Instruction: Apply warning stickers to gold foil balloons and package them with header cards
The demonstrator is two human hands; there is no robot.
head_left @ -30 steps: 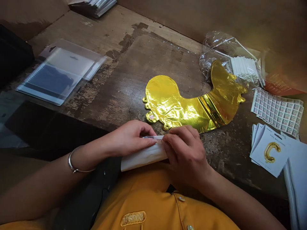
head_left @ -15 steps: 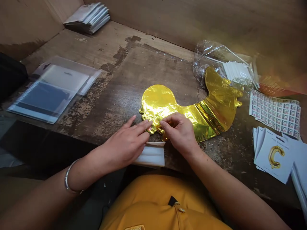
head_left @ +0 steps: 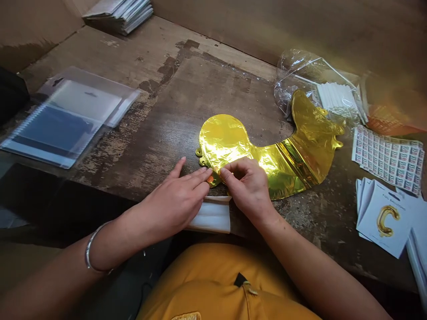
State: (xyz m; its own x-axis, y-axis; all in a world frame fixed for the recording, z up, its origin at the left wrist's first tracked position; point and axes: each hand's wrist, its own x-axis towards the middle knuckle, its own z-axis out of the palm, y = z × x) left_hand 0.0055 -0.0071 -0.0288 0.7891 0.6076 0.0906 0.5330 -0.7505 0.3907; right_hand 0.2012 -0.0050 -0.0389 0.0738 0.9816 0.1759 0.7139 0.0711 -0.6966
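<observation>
A flat gold foil balloon, curved like a C, lies on the worn wooden table. My left hand rests at its lower left edge, fingers stretched out and touching the foil. Thumb and forefinger of my right hand are pinched together at the same edge, just right of my left fingertips, on the foil balloon. Under and between the hands, a folded white strip sits at the table's front edge.
Clear plastic sleeves lie at the left, and a paper stack at the back left. At the right are a clear bag with white sticks, a sticker sheet and printed balloon cards.
The view has shifted slightly, so the table items appear displaced. Both hands stay at the balloon's lower edge, with the right fingers slightly moved against the foil.
</observation>
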